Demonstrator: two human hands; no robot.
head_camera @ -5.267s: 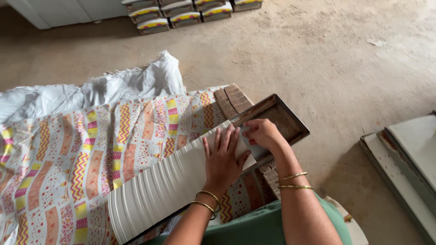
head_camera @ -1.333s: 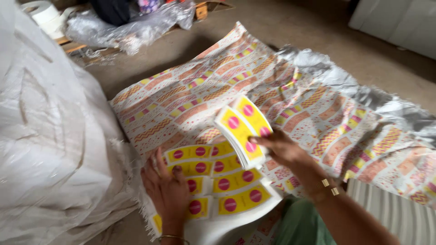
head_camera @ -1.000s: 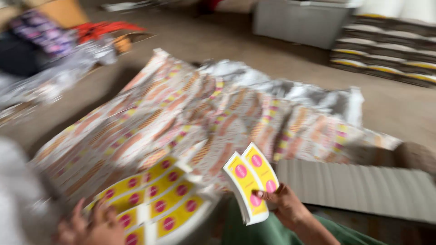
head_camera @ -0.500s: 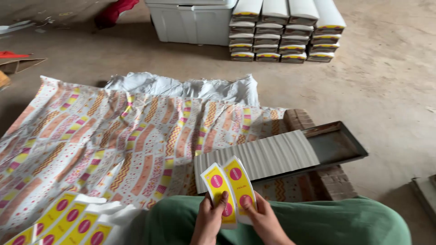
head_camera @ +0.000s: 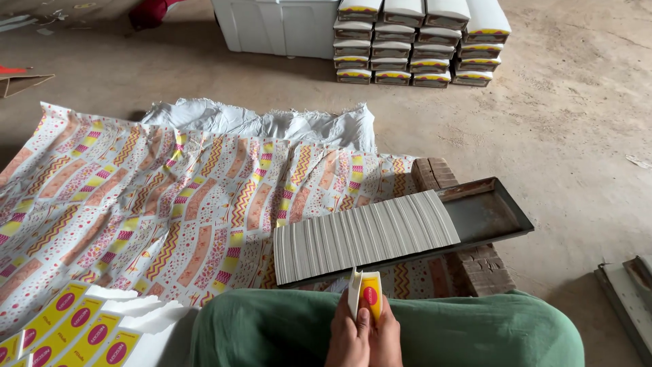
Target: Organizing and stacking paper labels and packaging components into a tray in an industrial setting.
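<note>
Down at the bottom edge of the view, over our lap in its green cloth (head_camera: 435,326), our two hands were pressed side by side, clamped together on a small folded card sleeve (head_camera: 365,299). Our left hand (head_camera: 346,336) gripped its white side and our right hand (head_camera: 386,336) its yellow face, which bore a round red mark. The sleeve stood upright between our fingertips, its top edge just below the near wall of a long dark metal tray (head_camera: 489,214).

That tray lay slantwise on a low stack of bricks (head_camera: 435,173), and a tight row of grey card pieces (head_camera: 363,234) stood on edge in it, filling its left part and leaving its right end bare. Under the tray and the bricks spread a large printed sheet (head_camera: 136,197) in red, yellow and pink wavy bands, which covered the floor to our left. Behind it a crumpled white sack (head_camera: 272,122) rested on the concrete floor (head_camera: 577,115).

Beside our left knee lay a sheet of yellow labels (head_camera: 75,323) with red circles, well apart from our hands. Farther off, near the top of the view, white boxes with yellow-striped edges (head_camera: 414,41) were stacked in rows, just beside a white cabinet (head_camera: 272,27). A flat grey slab (head_camera: 628,292) showed at the right edge.
</note>
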